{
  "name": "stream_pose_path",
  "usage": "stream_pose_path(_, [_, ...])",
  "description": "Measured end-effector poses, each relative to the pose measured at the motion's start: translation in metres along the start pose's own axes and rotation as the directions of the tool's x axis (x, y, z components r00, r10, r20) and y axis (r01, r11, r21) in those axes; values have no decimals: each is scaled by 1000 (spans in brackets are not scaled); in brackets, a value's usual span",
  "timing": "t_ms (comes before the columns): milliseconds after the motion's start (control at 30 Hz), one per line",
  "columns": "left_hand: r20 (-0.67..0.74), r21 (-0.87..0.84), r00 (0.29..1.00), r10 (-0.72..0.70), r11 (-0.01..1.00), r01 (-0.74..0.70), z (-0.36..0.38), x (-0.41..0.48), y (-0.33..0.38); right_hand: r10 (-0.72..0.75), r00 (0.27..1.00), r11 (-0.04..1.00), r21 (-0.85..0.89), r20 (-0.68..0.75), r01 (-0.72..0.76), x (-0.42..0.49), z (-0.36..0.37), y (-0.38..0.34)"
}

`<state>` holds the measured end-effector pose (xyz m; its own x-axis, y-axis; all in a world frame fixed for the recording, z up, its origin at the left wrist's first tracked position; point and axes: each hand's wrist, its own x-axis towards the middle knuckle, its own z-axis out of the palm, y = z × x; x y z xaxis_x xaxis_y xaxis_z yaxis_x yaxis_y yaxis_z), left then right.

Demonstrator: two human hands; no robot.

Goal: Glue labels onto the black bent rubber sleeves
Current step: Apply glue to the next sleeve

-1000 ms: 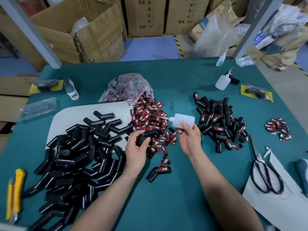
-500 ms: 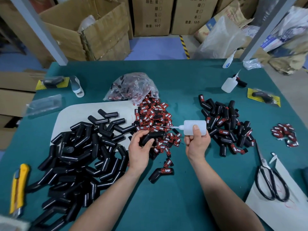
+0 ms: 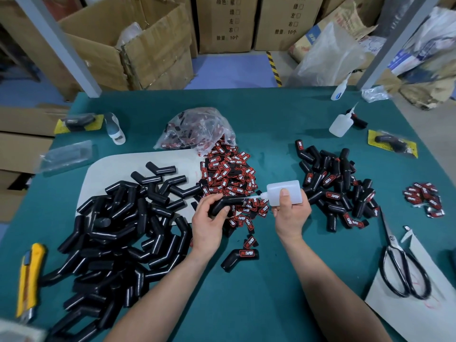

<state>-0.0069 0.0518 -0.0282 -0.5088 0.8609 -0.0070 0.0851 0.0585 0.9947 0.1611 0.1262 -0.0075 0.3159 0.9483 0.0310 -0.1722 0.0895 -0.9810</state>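
Above the green table [image 3: 271, 304], the left hand [image 3: 208, 224] grips a black bent sleeve [image 3: 223, 203] level while the right hand [image 3: 291, 213] squeezes a glue bottle [image 3: 283, 192], nozzle aimed at it, likely wetting the label spot.

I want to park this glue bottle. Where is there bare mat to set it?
Bare mat lies this side of the lone labelled sleeve, and farther off between the label bag and the spare bottle. Crowded: plain sleeve pile, label heap, labelled pile.
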Motion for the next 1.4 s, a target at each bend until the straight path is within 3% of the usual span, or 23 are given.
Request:
stream_pose_path(200, [-13,9,1000,15,1000,-15,1,0,0,-16,1000,1000,-6,-4,16,2,-2,4])
stream_pose_path(467, [-9,-9,1000,25,1000,-25,1,0,0,-41,999,987,-157,-21,38,6,-9,15])
stream_pose_path(1167, [4,-13,1000,-14,1000,14,1,0,-1,-26,1000,989,-148,-5,25,5,-8,14])
stream_pose_path(1400, [-21,-3,999,31,1000,-31,2,0,0,-25,1000,990,-136,4,25,5,-7,14])
